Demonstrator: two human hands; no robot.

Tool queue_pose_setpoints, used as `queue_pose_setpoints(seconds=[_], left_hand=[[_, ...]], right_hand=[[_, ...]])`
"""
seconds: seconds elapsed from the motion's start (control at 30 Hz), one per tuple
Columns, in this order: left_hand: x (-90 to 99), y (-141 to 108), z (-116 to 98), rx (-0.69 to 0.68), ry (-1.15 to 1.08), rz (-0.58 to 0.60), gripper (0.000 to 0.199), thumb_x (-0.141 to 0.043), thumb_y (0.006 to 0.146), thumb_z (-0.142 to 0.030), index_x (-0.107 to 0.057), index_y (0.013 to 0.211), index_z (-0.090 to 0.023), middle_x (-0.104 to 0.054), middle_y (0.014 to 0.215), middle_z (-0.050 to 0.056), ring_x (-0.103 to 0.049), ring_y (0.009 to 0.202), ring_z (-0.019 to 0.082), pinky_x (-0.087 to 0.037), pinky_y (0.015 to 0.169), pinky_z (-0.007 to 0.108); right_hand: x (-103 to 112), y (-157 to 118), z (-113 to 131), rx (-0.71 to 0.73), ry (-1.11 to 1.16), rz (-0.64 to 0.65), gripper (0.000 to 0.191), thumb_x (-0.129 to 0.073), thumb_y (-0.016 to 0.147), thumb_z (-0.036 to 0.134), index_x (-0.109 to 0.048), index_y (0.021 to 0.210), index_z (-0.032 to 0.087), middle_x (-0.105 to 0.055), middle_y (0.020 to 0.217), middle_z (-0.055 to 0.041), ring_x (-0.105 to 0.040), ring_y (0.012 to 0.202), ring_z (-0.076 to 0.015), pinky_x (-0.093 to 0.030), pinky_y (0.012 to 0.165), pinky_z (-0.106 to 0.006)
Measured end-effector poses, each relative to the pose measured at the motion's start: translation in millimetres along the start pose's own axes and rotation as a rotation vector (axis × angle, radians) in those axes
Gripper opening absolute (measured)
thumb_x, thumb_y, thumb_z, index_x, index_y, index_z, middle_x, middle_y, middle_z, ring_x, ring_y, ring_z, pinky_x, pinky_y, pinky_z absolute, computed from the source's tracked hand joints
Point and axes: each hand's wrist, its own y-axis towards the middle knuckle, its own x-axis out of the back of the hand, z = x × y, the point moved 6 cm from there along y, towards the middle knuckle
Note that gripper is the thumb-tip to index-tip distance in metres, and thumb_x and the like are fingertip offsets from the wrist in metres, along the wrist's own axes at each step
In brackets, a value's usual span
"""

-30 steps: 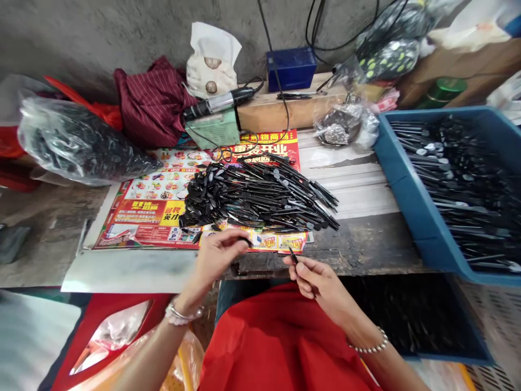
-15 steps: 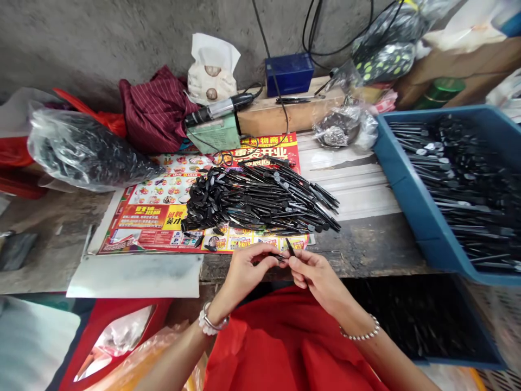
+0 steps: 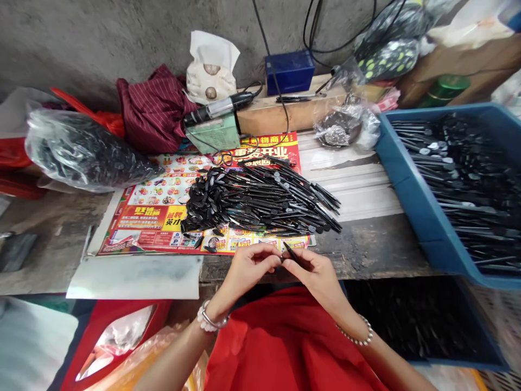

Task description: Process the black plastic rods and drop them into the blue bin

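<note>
From the head camera, the left hand (image 3: 253,266) and right hand (image 3: 312,274) are together over the front edge of the counter (image 3: 366,250), fingertips meeting. The right hand pinches a thin black plastic stick (image 3: 290,252), its tip pointing up and away; whether the left hand grips it too is hidden by the fingers. Just beyond the hands, a heap of similar black sticks (image 3: 260,203) lies on a printed flyer (image 3: 142,217). To the right, a blue tray (image 3: 423,217) holds many more sticks. A dark-filled bin (image 3: 419,320) sits below the counter, and a red apron (image 3: 277,347) covers the person's lap.
</note>
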Motion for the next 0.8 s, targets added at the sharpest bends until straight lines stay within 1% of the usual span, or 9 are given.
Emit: queue_pose_setpoints(seconds=[0.07,0.13,0.2,0.27,0.37,0.43,0.5,0.67,0.8], left_hand=[[4.6,1.4,-2.7,-0.023,0.031,-0.03,0.01,-0.069,0.072,-0.02,-0.072,0.078,-0.014,-0.071,0.072,0.002,-0.063,0.061,0.012,-0.053,0.061,0.022],[12.4,3.8,-7.9,-0.071,0.068,-0.096,0.012,-0.068,0.072,-0.018,-0.073,0.082,-0.014,-0.074,0.08,0.004,-0.067,0.072,0.015,-0.055,0.068,0.024],[19.8,7.0,-15.2,-0.13,0.112,-0.168,0.014,-0.066,0.073,-0.018,-0.074,0.085,-0.015,-0.075,0.088,0.005,-0.069,0.081,0.018,-0.056,0.072,0.025],[21.8,11.1,-23.9,-0.189,0.181,-0.187,0.016,-0.064,0.075,-0.018,-0.075,0.087,-0.015,-0.075,0.091,0.006,-0.069,0.083,0.018,-0.055,0.072,0.025],[11.6,17.3,-34.5,-0.237,0.344,-0.056,0.017,-0.062,0.077,-0.015,-0.076,0.086,-0.016,-0.075,0.087,0.005,-0.068,0.08,0.017,-0.053,0.071,0.024],[2.6,19.2,-36.8,-0.235,0.422,0.074,0.018,-0.061,0.078,-0.014,-0.077,0.087,-0.017,-0.076,0.086,0.004,-0.068,0.078,0.017,-0.05,0.069,0.023],[-2.1,19.1,-36.8,-0.227,0.461,0.155,0.02,-0.06,0.079,-0.013,-0.077,0.088,-0.018,-0.077,0.087,0.003,-0.069,0.079,0.016,-0.049,0.07,0.023],[0.8,18.3,-28.8,-0.186,0.54,0.178,0.021,-0.065,0.077,-0.015,-0.076,0.095,-0.017,-0.077,0.087,0.002,-0.068,0.073,0.016,-0.047,0.065,0.022],[3.8,18.6,-23.3,-0.21,0.506,0.147,0.017,-0.066,0.077,-0.014,-0.077,0.089,-0.017,-0.077,0.085,0.002,-0.068,0.073,0.016,-0.047,0.066,0.022]], right_hand=[[2.7,0.3,3.3,0.063,-0.089,0.017,0.026,-0.064,0.085,0.037,-0.073,0.098,0.017,-0.07,0.093,-0.0059,-0.062,0.085,-0.0204,-0.05,0.075,-0.03],[7.0,1.5,8.0,0.14,-0.186,0.025,0.029,-0.058,0.089,0.036,-0.071,0.107,0.018,-0.07,0.1,-0.0075,-0.063,0.092,-0.0217,-0.05,0.08,-0.031],[11.2,3.2,10.9,0.184,-0.28,0.034,0.033,-0.052,0.091,0.035,-0.07,0.111,0.016,-0.071,0.101,-0.0093,-0.064,0.088,-0.0209,-0.051,0.075,-0.03],[13.4,5.0,10.8,0.178,-0.355,0.059,0.033,-0.051,0.09,0.034,-0.072,0.108,0.015,-0.071,0.095,-0.01,-0.064,0.074,-0.0185,-0.05,0.064,-0.028],[12.6,6.0,9.2,0.14,-0.4,0.11,0.029,-0.055,0.086,0.032,-0.074,0.099,0.015,-0.072,0.082,-0.0072,-0.059,0.058,-0.0146,-0.047,0.055,-0.026],[12.0,6.2,8.6,0.114,-0.393,0.121,0.027,-0.055,0.085,0.032,-0.075,0.092,0.015,-0.07,0.072,-0.0046,-0.058,0.054,-0.0138,-0.046,0.055,-0.025],[12.2,6.8,7.2,0.07,-0.368,0.12,0.026,-0.056,0.084,0.033,-0.075,0.087,0.015,-0.069,0.069,-0.0039,-0.058,0.053,-0.0133,-0.046,0.054,-0.024],[12.7,10.5,1.4,-0.046,-0.298,0.129,0.03,-0.055,0.082,0.037,-0.072,0.077,0.014,-0.069,0.07,-0.0054,-0.055,0.048,-0.0113,-0.044,0.048,-0.022],[9.3,12.4,-3.5,-0.107,-0.187,0.194,0.029,-0.056,0.081,0.04,-0.069,0.075,0.014,-0.067,0.067,-0.0034,-0.048,0.042,-0.0078,-0.039,0.044,-0.021]])
